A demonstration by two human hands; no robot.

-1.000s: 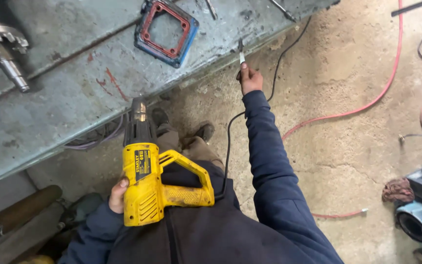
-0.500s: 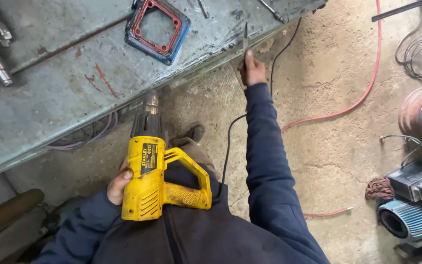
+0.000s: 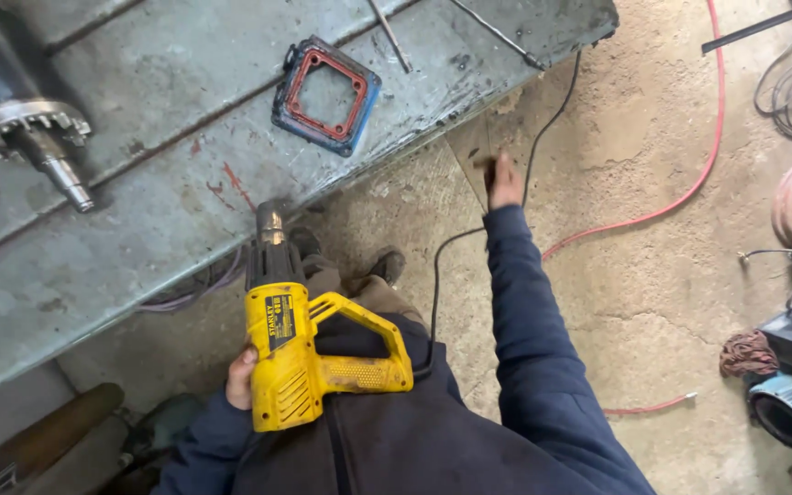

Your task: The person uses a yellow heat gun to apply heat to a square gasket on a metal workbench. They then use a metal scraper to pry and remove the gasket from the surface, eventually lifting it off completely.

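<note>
Heat gun (image 3: 300, 353), yellow: gripped in left hand (image 3: 240, 378) against the lap, nozzle pointing at bench (image 3: 139, 247). Right hand (image 3: 504, 181): extended below bench edge; grip cannot be told. Gasket frame (image 3: 326, 94): lying on bench, untouched, well apart. Black cord (image 3: 543, 137) trailing.

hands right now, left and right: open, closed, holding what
Left hand: closed around the yellow heat gun, holding it.
Right hand: stretched out by the edge of the metal workbench; motion-blurred, so open or closed cannot be told.
</note>
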